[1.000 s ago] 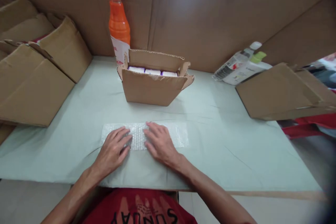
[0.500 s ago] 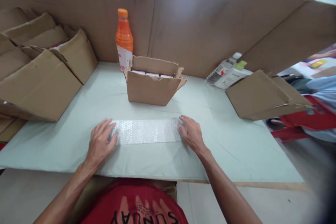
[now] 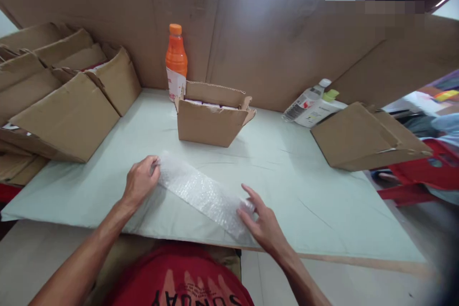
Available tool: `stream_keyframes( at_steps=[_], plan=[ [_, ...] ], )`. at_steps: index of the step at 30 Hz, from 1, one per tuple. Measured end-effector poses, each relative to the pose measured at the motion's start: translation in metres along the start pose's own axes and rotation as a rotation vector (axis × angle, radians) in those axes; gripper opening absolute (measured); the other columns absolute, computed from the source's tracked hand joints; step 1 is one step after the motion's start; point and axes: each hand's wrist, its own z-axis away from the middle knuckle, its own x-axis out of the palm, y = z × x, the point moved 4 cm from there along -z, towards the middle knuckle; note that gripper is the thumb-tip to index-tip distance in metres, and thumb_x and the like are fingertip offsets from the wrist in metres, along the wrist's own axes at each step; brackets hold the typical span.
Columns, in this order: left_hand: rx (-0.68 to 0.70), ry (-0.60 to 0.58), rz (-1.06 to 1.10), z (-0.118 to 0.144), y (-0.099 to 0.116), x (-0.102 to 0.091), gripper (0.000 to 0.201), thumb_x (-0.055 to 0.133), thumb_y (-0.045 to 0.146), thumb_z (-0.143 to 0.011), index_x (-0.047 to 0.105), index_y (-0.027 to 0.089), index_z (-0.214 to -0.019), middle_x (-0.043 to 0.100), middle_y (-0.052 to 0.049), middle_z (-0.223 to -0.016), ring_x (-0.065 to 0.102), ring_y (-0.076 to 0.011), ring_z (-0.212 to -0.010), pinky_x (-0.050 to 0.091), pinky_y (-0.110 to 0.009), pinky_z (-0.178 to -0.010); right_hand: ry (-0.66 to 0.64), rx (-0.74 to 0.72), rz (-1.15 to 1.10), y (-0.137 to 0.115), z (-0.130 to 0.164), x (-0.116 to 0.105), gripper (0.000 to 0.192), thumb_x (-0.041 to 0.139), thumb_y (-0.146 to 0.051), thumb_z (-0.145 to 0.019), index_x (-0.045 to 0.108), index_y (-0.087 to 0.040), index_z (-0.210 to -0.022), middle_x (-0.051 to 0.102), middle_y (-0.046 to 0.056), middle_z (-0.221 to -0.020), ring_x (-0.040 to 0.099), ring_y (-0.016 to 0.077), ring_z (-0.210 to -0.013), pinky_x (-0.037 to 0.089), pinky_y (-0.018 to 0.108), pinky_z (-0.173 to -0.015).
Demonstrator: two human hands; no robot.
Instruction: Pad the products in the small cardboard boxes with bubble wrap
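Bubble wrap (image 3: 206,195) now slanted; pale green table (image 3: 315,201), cardboard walls (image 3: 272,43).

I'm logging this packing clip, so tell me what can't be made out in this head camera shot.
- Contents of the small open box: its front wall hides all but pale tops.
- Labels on the lying bottles: too small to read.
- Left hand fingertips: tucked behind the bubble wrap strip.
- Stacked cartons: cut off by the left edge.
- Top right: pixelated.

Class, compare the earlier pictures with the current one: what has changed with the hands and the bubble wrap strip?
The bubble wrap strip lay flat and level; now it is turned aslant. The left hand has pinched its far-left end, and the right hand has drawn the other end toward the table edge. The open cardboard box and orange bottle stayed put.
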Motion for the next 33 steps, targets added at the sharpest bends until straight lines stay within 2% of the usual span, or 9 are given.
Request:
stream_keyframes(
  at_steps=[4, 8, 11, 14, 18, 22, 28, 30, 33],
  plan=[
    [0.168, -0.091, 0.054, -0.047, 0.045, 0.025, 0.030, 0.049, 0.018, -0.084, 0.067, 0.024, -0.107, 0.074, -0.008, -0.109, 0.067, -0.0278, -0.106, 0.047, -0.039, -0.097, -0.234, -0.018, -0.227, -0.029, 0.048, 0.027, 0.043, 0.060, -0.036, -0.093, 0.067, -0.028, -0.134, 0.075, 0.007, -0.122, 0.071, 0.0269, -0.109, 0.057, 0.039, -0.093],
    [0.294, -0.175, 0.130, -0.061, 0.084, 0.055, 0.046, 0.054, 0.013, -0.079, 0.065, 0.018, -0.123, 0.068, -0.013, -0.126, 0.057, -0.0319, -0.126, 0.039, -0.047, -0.110, -0.452, 0.054, -0.407, -0.049, 0.073, 0.060, 0.035, 0.063, -0.042, -0.090, 0.076, -0.028, -0.120, 0.077, 0.008, -0.116, 0.070, 0.0303, -0.109, 0.055, 0.044, -0.096],
    [0.348, -0.222, 0.196, -0.032, 0.088, 0.048, 0.050, 0.050, 0.012, -0.081, 0.062, 0.015, -0.129, 0.063, -0.014, -0.136, 0.053, -0.0295, -0.132, 0.037, -0.047, -0.115, -0.463, 0.162, -0.565, -0.058, 0.077, 0.073, 0.044, 0.069, -0.053, -0.085, 0.074, -0.026, -0.120, 0.075, 0.008, -0.115, 0.069, 0.0302, -0.106, 0.053, 0.044, -0.095],
    [0.356, -0.373, 0.323, 0.022, 0.069, 0.020, 0.047, 0.043, 0.008, -0.078, 0.068, 0.020, -0.115, 0.072, -0.006, -0.120, 0.064, -0.0215, -0.116, 0.048, -0.038, -0.106, -0.443, 0.277, -0.927, -0.065, 0.070, 0.079, 0.052, 0.069, -0.062, -0.083, 0.071, -0.024, -0.120, 0.076, 0.006, -0.101, 0.071, 0.0238, -0.088, 0.054, 0.038, -0.085],
    [0.128, -0.622, 0.670, 0.088, 0.041, -0.011, 0.061, 0.048, 0.012, -0.073, 0.060, 0.022, -0.132, 0.073, -0.006, -0.121, 0.065, -0.0212, -0.111, 0.051, -0.036, -0.101, -0.304, 0.368, -1.210, -0.066, 0.043, 0.084, 0.052, 0.067, -0.062, -0.085, 0.068, -0.021, -0.117, 0.076, 0.007, -0.090, 0.070, 0.0207, -0.079, 0.053, 0.033, -0.076],
    [-0.021, -0.500, 0.627, 0.109, 0.042, -0.003, 0.065, 0.058, 0.025, -0.079, 0.048, 0.019, -0.143, 0.071, -0.008, -0.113, 0.065, -0.0203, -0.098, 0.052, -0.035, -0.093, -0.258, 0.416, -1.303, -0.063, 0.016, 0.097, 0.054, 0.070, -0.060, -0.084, 0.064, -0.019, -0.119, 0.076, 0.011, -0.101, 0.071, 0.0223, -0.088, 0.052, 0.030, -0.068],
    [-0.079, -0.386, 0.378, 0.090, 0.051, 0.030, 0.056, 0.047, 0.023, -0.087, 0.048, 0.013, -0.142, 0.068, -0.002, -0.083, 0.063, -0.0185, -0.076, 0.048, -0.032, -0.076, -0.068, 0.372, -1.083, -0.050, 0.016, 0.082, 0.067, 0.066, -0.048, -0.091, 0.038, -0.024, -0.147, 0.075, 0.006, -0.092, 0.067, 0.0162, -0.069, 0.049, 0.027, -0.058],
    [-0.067, -0.405, 0.285, 0.087, 0.050, 0.033, 0.057, 0.048, 0.019, -0.085, 0.048, 0.013, -0.142, 0.069, -0.002, -0.083, 0.063, -0.0191, -0.074, 0.047, -0.032, -0.074, 0.009, 0.229, -0.835, -0.048, 0.022, 0.067, 0.052, 0.063, -0.038, -0.095, 0.046, -0.025, -0.143, 0.074, 0.003, -0.090, 0.066, 0.0157, -0.070, 0.053, 0.030, -0.064],
    [-0.042, -0.419, 0.179, 0.086, 0.049, 0.034, 0.058, 0.048, 0.016, -0.085, 0.047, 0.014, -0.143, 0.070, -0.002, -0.084, 0.064, -0.0197, -0.074, 0.047, -0.032, -0.072, 0.061, -0.123, -0.366, -0.057, 0.028, 0.056, 0.035, 0.062, -0.023, -0.093, 0.061, -0.026, -0.128, 0.073, 0.006, -0.104, 0.068, 0.0211, -0.094, 0.055, 0.039, -0.084]
  ],
)
